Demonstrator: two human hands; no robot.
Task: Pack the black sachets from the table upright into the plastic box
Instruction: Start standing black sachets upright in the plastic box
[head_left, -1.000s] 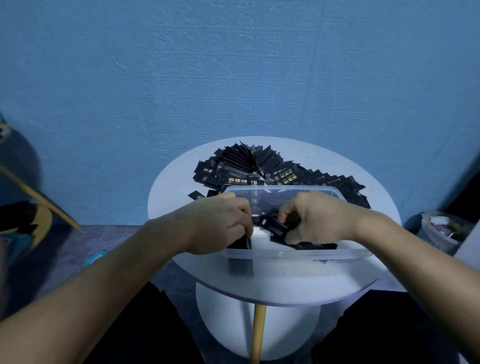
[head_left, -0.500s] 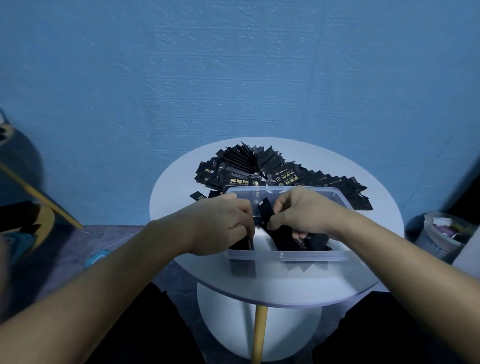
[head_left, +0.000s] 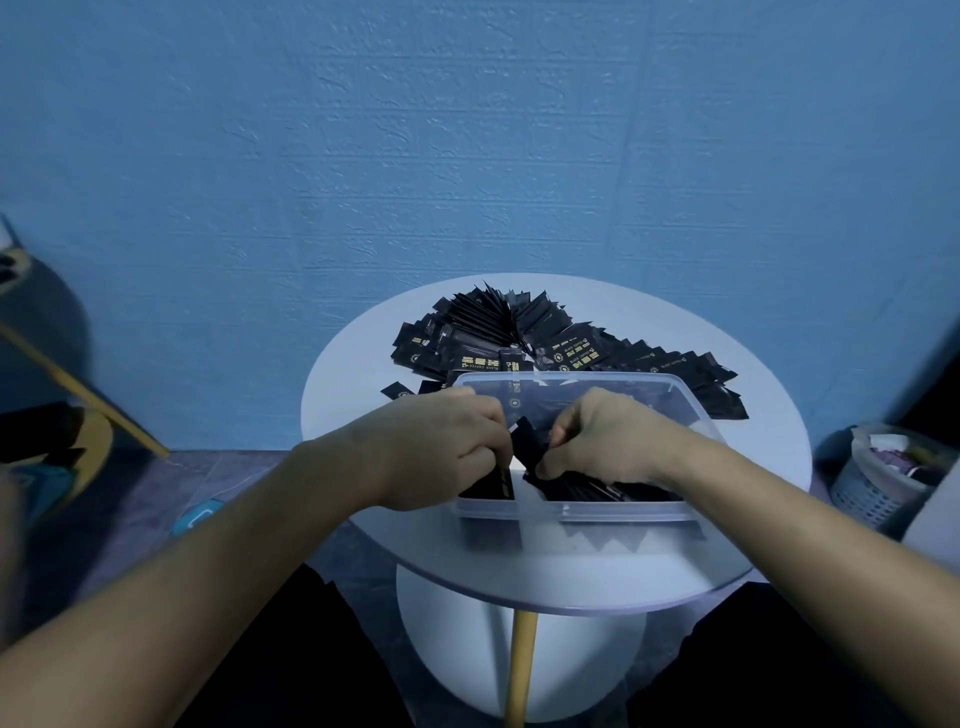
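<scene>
My right grip (head_left: 602, 441) pinches 1 sachet (head_left: 530, 448) by edge, over box (head_left: 571, 513); my left grip (head_left: 441, 452) clasps upright stack (head_left: 488, 486) inside. Sachets likely light, thin, floppy, slick: hold near top seam. Loose pile (head_left: 519, 338) waits on worktop (head_left: 353, 410).

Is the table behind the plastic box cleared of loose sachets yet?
No, a fanned pile of black sachets lies on the round table just behind the plastic box, not yet packed.
</scene>
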